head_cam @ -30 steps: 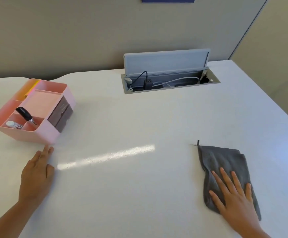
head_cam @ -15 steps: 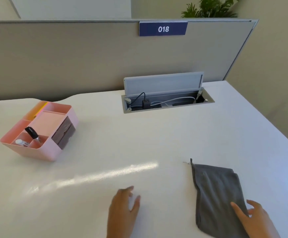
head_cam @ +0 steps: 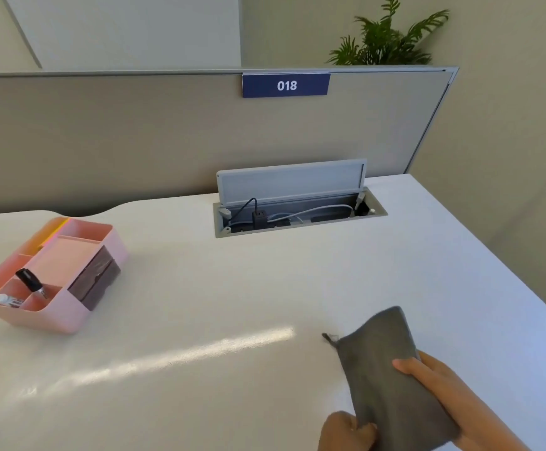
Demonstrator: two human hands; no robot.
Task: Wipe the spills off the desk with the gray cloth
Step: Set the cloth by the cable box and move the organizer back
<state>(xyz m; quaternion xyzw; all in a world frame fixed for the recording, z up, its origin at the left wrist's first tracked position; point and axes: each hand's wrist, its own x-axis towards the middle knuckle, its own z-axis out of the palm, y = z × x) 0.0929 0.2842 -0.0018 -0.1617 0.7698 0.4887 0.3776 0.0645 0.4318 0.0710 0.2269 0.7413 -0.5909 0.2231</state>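
The gray cloth (head_cam: 384,375), folded, is lifted off the white desk (head_cam: 232,288) at the lower right, tilted up with its far end raised. My right hand (head_cam: 444,392) lies under and behind it, thumb pressed on its right edge. My left hand (head_cam: 346,432) pinches the cloth's near left edge at the bottom of the frame. A shiny streak of reflected light (head_cam: 174,356) crosses the desk to the left of the cloth. I can make out no distinct spill on the surface.
A pink organizer tray (head_cam: 70,317) with a marker and small items sits at the left. An open cable box (head_cam: 297,216) with plugs and cords is set into the desk's far side. A partition with an "018" sign (head_cam: 286,85) stands behind. The desk's right edge runs diagonally.
My left hand moved from beside the pink tray across to the cloth and took its edge. My right hand went from flat on the cloth to gripping it, and the cloth rose off the desk.
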